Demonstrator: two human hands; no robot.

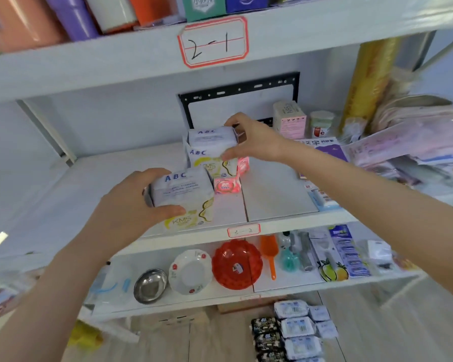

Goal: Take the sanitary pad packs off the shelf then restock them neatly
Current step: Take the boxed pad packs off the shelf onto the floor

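Left hand (131, 205): fingers curled round the side of the front ABC pack (183, 197), thumb across its lower face. The pack stands upright at the shelf (272, 194) lip, logo outward. The grip looks meant to keep the face square to the edge.

Right hand (254, 142): reaching deeper, pinching the rear ABC pack (212, 138) by its end, fingers over the top and thumb beneath. Just under its thumb is a third ABC pack (207, 163); I cannot tell whether the rear pack rests on it or is held clear.

Small pink packs (226, 185) sit just below the right hand and just right of the left-hand pack.

Judgement: one pack per hand suits either lifting off or lining up, and which one is not determinable. The end pinch risks the pack tilting.
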